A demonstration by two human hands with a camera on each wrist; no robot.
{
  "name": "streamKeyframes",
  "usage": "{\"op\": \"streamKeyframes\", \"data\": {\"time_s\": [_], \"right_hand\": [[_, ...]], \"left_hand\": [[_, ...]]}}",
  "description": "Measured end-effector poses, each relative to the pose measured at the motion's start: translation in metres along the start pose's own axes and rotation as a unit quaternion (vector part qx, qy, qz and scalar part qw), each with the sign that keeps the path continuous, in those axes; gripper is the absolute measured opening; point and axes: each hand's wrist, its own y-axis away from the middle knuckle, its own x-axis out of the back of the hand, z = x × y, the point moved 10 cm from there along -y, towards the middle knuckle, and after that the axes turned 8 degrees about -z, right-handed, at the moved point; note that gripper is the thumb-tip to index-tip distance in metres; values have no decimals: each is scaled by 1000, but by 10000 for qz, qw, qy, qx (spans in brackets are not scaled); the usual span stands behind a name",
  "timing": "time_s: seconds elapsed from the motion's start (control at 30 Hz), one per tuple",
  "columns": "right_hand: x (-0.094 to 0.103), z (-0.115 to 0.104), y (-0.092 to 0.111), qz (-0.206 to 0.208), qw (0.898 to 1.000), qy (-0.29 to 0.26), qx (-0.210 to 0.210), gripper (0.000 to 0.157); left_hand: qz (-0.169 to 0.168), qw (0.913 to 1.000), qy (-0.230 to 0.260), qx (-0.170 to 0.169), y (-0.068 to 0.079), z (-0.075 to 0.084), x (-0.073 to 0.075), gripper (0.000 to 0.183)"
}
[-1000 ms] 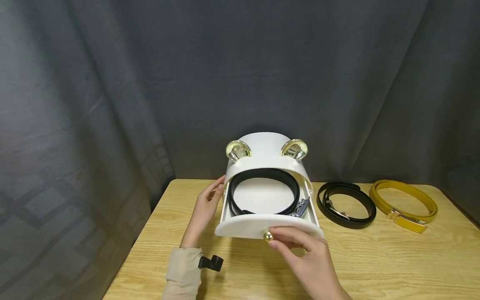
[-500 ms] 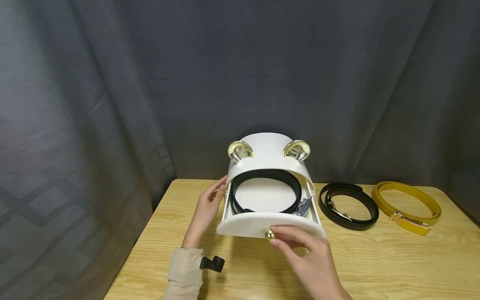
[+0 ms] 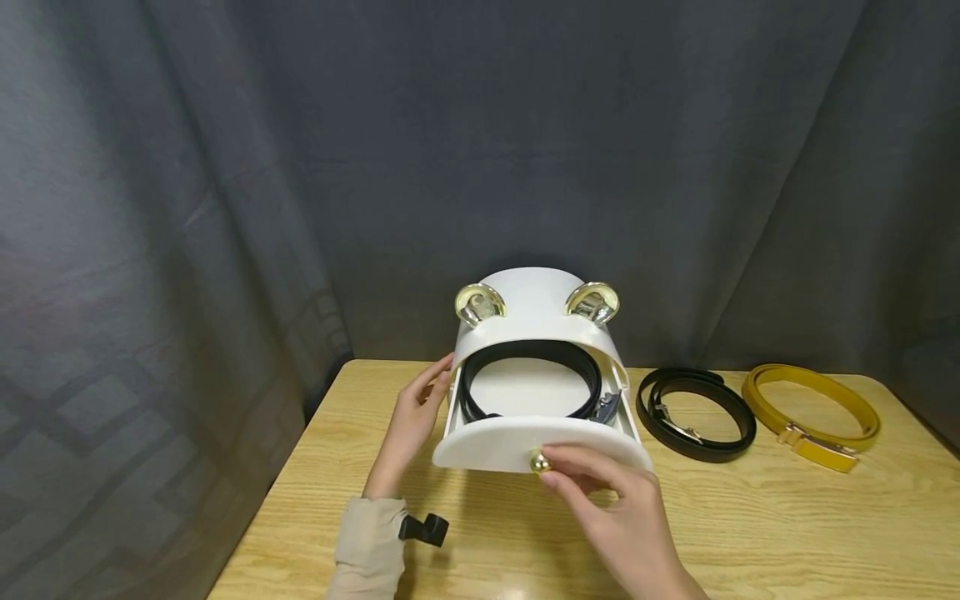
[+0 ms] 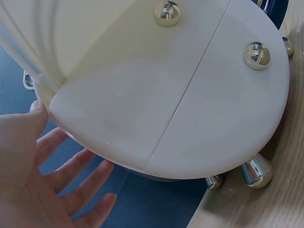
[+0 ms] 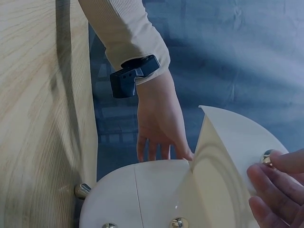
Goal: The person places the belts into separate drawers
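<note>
A white storage box (image 3: 528,293) with two gold ears stands on the table, its top drawer tilted out. Inside the drawer lies a coiled black belt (image 3: 573,354) with a silver buckle, partly hidden behind the drawer front (image 3: 480,446). My right hand (image 3: 626,508) pinches the gold knob (image 3: 539,462) between thumb and fingertips; the right wrist view shows the same knob (image 5: 267,157). At the box's left side is my left hand (image 3: 411,417), its fingertips right at the wall. In the left wrist view that hand (image 4: 47,175) has its fingers spread along the box's edge.
To the right of the box, a second coiled black belt (image 3: 742,421) lies on the wooden table (image 3: 750,525), beside a coiled yellow belt (image 3: 825,454). Lower gold knobs (image 4: 256,55) and gold feet (image 4: 258,172) show on the box. A dark curtain (image 3: 525,150) hangs behind.
The drawer front has risen slightly with my right hand on its knob, covering more of the belt and buckle inside. My left hand stays at the box's side. The head view has shifted a little.
</note>
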Motion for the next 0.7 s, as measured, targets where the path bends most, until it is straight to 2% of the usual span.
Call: {"op": "streamKeyframes", "data": {"time_s": [0.7], "right_hand": [[1, 3, -5, -53, 9998, 199, -15, 42]], "left_hand": [[-34, 10000, 42, 30, 1, -1, 0, 39]]}}
